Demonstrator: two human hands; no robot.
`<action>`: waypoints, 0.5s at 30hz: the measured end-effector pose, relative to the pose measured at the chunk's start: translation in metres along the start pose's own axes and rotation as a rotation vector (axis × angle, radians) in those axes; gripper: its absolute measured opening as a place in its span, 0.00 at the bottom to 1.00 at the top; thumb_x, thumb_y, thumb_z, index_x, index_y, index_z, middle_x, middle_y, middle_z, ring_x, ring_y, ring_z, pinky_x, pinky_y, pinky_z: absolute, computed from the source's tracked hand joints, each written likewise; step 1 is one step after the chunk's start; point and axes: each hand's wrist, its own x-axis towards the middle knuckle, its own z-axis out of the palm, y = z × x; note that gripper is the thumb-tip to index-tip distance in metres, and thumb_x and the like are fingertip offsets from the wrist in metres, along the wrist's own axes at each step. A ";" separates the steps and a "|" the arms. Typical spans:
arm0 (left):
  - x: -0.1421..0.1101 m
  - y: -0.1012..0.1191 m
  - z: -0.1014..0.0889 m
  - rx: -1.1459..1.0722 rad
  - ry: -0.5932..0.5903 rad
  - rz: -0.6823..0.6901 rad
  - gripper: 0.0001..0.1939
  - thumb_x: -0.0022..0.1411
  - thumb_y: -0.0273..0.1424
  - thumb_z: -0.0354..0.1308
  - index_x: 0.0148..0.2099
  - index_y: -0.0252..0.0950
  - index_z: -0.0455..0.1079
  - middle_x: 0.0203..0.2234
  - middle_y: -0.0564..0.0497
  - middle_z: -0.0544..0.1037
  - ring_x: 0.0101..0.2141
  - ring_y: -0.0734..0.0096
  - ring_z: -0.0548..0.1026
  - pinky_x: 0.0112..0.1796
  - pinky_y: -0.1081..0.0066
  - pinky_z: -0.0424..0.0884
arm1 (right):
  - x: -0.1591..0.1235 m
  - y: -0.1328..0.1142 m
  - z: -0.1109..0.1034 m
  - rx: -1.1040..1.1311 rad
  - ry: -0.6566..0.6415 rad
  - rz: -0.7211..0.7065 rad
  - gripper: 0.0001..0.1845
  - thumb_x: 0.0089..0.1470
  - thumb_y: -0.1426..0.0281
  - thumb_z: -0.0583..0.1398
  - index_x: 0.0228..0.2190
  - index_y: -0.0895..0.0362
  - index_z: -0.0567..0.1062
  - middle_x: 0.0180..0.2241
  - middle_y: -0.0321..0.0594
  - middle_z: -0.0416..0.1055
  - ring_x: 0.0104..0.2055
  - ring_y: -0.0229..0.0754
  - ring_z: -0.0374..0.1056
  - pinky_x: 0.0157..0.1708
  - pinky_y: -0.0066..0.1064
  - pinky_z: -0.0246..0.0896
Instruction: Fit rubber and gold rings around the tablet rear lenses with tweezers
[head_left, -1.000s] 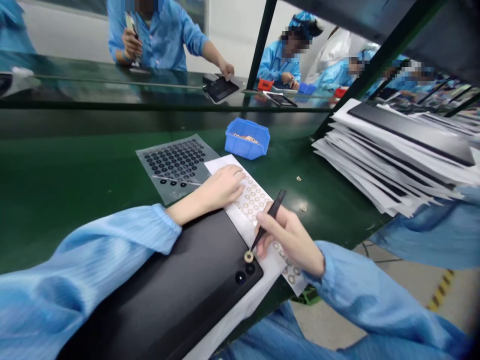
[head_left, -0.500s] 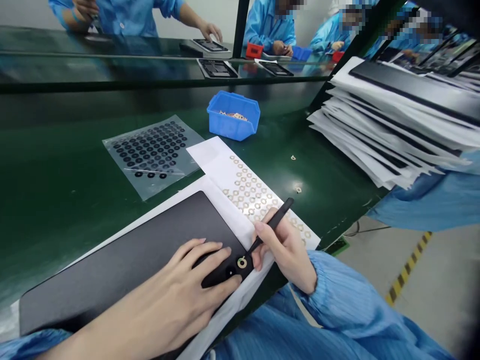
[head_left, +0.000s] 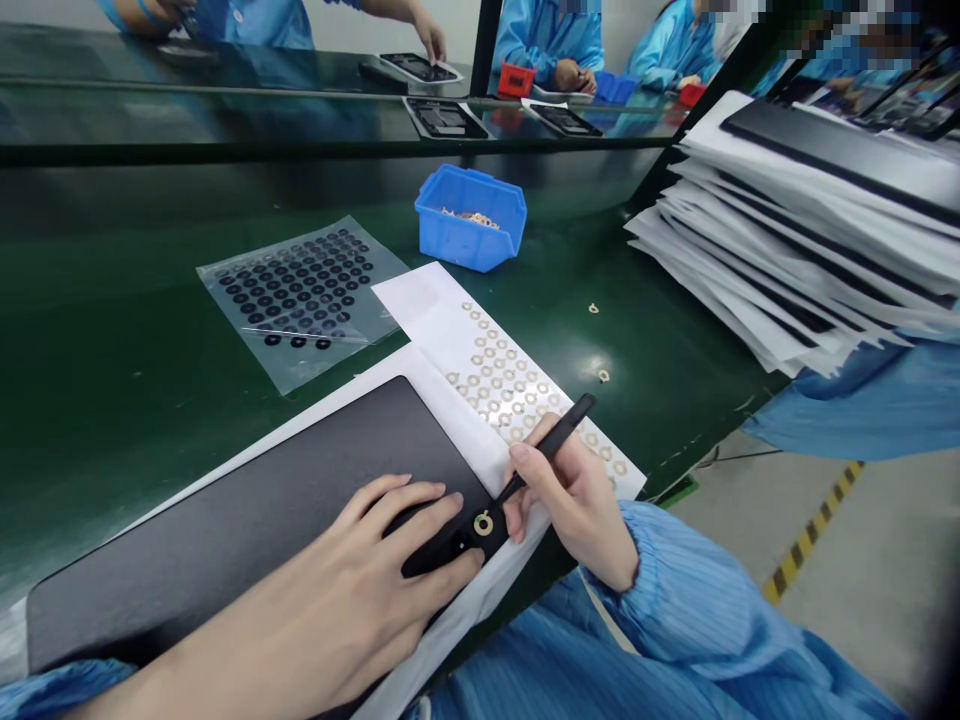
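A flat black panel (head_left: 300, 500), like a tablet's back cover, lies on white paper in front of me. My left hand (head_left: 375, 580) rests on it with fingers spread, close to its right-hand corner. My right hand (head_left: 562, 490) is closed around black tweezers (head_left: 564, 428). Their tip touches or nearly touches a small ring-shaped sticker (head_left: 484, 524) on the panel's corner. Beneath and beyond my right hand is a white sheet (head_left: 420, 298) bearing rows of similar pale ring stickers.
A clear sheet with black rings (head_left: 300, 285) lies left. Behind stands a blue bin (head_left: 471, 235) holding small pale pieces. A tall stack of papers and panels (head_left: 795, 240) is at right. Loose rings (head_left: 604, 376) lie on the green table. Co-workers (head_left: 551, 50) sit across.
The view has shifted slightly. Both hands and the tweezers keep nearly the same place on the panel. Across the table, a co-worker's hand has moved slightly over a device.
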 end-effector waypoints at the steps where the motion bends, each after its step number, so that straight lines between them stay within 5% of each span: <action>1: 0.000 0.000 0.000 0.001 -0.005 0.000 0.17 0.68 0.32 0.47 0.57 0.43 0.65 0.49 0.48 0.71 0.54 0.58 0.62 0.52 0.57 0.59 | 0.000 0.000 0.000 -0.006 0.001 -0.002 0.15 0.55 0.56 0.58 0.27 0.52 0.61 0.12 0.29 0.67 0.11 0.37 0.65 0.11 0.26 0.61; 10: 0.000 0.002 0.001 0.026 0.036 -0.016 0.18 0.69 0.32 0.45 0.58 0.42 0.64 0.51 0.49 0.71 0.54 0.60 0.62 0.53 0.59 0.57 | -0.001 0.003 0.000 -0.075 0.017 -0.106 0.13 0.59 0.60 0.56 0.28 0.53 0.60 0.12 0.27 0.64 0.11 0.35 0.64 0.12 0.24 0.58; 15: 0.003 0.005 0.005 0.028 0.059 -0.085 0.18 0.70 0.32 0.44 0.59 0.39 0.63 0.51 0.52 0.72 0.52 0.60 0.63 0.52 0.60 0.57 | -0.010 0.006 0.000 -0.258 0.046 -0.398 0.06 0.60 0.69 0.55 0.30 0.55 0.64 0.18 0.30 0.64 0.16 0.34 0.65 0.16 0.25 0.61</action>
